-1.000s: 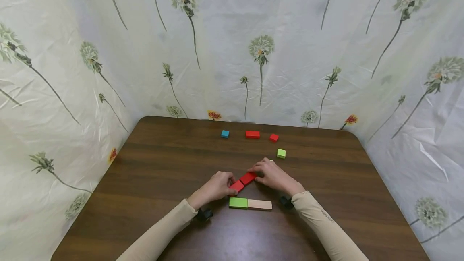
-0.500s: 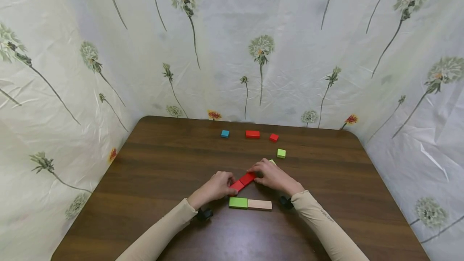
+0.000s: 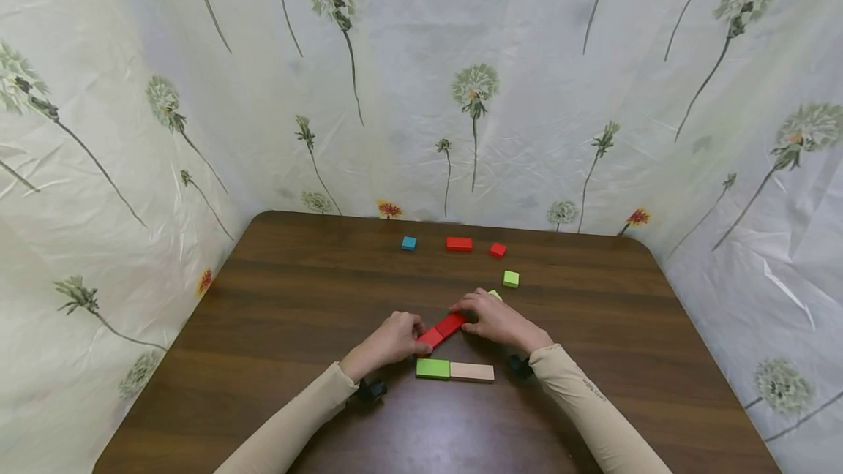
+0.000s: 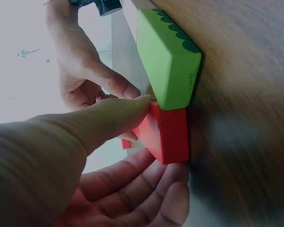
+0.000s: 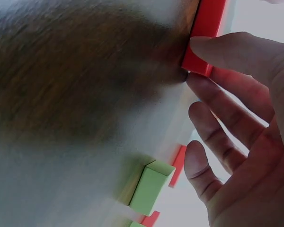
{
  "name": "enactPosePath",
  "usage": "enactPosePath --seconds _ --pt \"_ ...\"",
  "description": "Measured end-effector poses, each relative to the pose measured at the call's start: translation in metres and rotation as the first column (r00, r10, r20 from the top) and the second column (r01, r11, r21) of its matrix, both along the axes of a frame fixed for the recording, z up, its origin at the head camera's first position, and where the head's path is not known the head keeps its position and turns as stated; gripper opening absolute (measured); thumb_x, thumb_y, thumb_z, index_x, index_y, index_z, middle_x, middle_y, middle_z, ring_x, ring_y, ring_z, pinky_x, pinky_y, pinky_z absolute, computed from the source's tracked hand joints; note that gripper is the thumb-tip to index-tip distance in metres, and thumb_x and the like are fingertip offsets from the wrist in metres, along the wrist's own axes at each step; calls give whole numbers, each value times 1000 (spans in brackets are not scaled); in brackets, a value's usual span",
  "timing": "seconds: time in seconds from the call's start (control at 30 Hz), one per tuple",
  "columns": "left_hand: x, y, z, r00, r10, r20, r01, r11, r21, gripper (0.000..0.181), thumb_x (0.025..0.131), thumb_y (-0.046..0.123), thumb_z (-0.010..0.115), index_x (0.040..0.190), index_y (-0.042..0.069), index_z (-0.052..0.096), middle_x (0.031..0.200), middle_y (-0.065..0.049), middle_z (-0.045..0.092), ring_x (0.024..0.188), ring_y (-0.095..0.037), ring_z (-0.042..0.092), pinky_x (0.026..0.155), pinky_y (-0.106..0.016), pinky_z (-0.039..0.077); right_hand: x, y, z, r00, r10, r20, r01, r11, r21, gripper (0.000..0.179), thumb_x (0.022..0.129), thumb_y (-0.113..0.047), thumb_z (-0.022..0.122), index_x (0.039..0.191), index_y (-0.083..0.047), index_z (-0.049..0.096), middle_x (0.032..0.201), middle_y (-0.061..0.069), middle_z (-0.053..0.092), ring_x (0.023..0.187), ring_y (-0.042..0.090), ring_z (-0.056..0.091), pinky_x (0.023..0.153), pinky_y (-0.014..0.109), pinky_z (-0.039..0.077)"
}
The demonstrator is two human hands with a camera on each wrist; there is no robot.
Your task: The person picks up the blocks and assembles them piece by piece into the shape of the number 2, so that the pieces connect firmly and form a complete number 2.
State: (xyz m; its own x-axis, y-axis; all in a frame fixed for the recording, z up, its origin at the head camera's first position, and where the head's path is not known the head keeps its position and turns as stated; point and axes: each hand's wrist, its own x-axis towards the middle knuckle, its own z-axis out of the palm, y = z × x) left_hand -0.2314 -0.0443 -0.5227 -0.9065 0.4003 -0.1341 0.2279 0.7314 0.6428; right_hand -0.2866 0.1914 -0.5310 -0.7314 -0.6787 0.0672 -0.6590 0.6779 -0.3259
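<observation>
Two red blocks lie end to end in a slanting row on the table. My left hand [image 3: 394, 339] pinches the nearer red block [image 3: 430, 340] between thumb and fingers. At the row's far end, my right hand [image 3: 495, 319] grips the other red block [image 3: 451, 325]; its thumb presses one side in the right wrist view, the other fingers behind. Just in front lie a green block [image 3: 432, 368] and a pale wooden block [image 3: 473, 372], joined end to end. The left wrist view has the nearer red block [image 4: 174, 137] right at the corner of the green block [image 4: 168, 61].
Beyond the right hand is a light green block [image 3: 495, 295], partly hidden, with another light green block [image 3: 511, 279] past it. Along the back lie a blue block [image 3: 409, 243], a red block [image 3: 459, 243] and a small red block [image 3: 497, 249]. A flowered curtain [image 3: 408, 93] surrounds the table.
The thin gap between the two red blocks has closed, the farther one having shifted slightly toward the nearer. Both hands keep their grip and have barely moved.
</observation>
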Motion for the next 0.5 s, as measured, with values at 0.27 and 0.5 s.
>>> enactPosePath --seconds 0.27,0.5 --pt "0 0 -2 1000 -8 -20 8 1000 0 24 80 23 79 87 4 66 69 2 56 59 -8 47 53 -20 39 -1 1 -3 1000 6 15 -6 1000 -9 38 82 -16 76 119 -14 69 115 2 67 104 19 54 86 38 48" --pt "-1 -1 -2 1000 -11 -27 11 1000 6 23 80 22 79 87 4 66 70 3 57 59 -8 47 53 -20 39 0 5 -1 997 -24 68 28 998 -50 41 82 -19 77 121 -13 67 118 2 66 106 19 53 89 41 45"
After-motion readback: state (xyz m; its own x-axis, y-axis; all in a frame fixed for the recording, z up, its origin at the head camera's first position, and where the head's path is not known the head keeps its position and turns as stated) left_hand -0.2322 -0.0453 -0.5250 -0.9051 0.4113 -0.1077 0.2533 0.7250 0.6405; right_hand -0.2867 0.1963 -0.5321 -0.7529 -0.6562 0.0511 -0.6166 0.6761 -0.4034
